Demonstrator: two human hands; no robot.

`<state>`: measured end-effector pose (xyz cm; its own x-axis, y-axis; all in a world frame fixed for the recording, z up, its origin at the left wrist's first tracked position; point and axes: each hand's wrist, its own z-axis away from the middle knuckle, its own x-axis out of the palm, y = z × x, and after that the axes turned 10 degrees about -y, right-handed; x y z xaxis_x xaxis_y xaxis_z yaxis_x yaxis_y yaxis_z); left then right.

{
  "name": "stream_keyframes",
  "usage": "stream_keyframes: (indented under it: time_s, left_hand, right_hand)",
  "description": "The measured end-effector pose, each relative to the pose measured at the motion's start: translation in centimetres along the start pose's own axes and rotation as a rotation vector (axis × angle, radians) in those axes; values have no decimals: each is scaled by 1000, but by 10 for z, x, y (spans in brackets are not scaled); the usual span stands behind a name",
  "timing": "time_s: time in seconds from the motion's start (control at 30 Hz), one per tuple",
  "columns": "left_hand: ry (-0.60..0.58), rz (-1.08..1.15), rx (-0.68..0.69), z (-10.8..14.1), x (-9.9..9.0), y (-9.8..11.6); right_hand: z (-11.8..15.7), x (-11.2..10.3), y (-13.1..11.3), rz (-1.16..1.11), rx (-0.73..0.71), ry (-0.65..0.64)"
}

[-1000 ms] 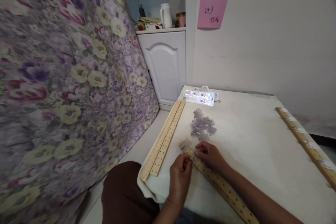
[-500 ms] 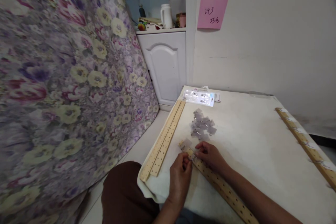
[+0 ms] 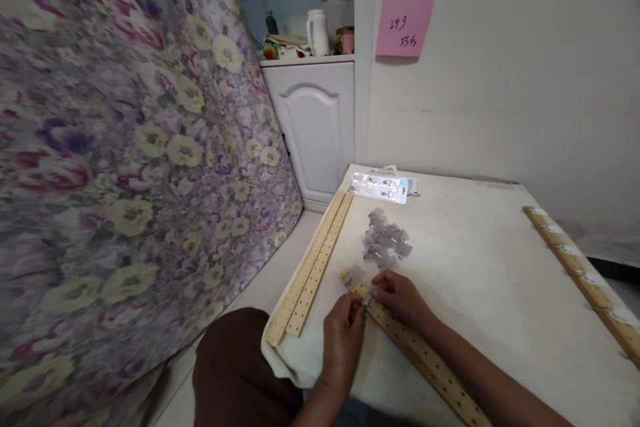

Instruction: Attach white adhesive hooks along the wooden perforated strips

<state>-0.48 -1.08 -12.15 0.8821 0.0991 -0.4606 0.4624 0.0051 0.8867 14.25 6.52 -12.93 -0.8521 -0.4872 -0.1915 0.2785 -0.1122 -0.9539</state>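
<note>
A long wooden strip with rows of holes (image 3: 425, 355) lies slanted across the near side of the table. Close to its far end, the fingers of my left hand (image 3: 344, 330) pinch at the strip's left edge. Opposite them, my right hand (image 3: 400, 295) has thumb and index finger closed at the strip's right edge. Between the fingertips is a small clear plastic piece (image 3: 369, 300) with a shiny metal part, partly hidden by the fingers. Another clear piece (image 3: 357, 272) sits at the strip's end. Just beyond lies a pile of similar translucent squares with metal bits (image 3: 385, 240).
Two more holed wooden strips (image 3: 320, 260) lie along the table's left edge. Clear blister packs (image 3: 379, 187) rest at the back. At the right edge stands a strip with several white pieces on it (image 3: 575, 267). A floral curtain (image 3: 150, 147) hangs on the left.
Both hands stay at nearly the same spot on the strip. The left fingertips have shifted very slightly; the pile and other strips stay where they were.
</note>
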Motion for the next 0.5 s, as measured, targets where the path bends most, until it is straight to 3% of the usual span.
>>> stream_keyframes:
  time_s: [0.5]
  left_hand:
    - [-26,-14,0,1,-1,1]
  right_hand:
    - [0,0,-3,12,-2,1]
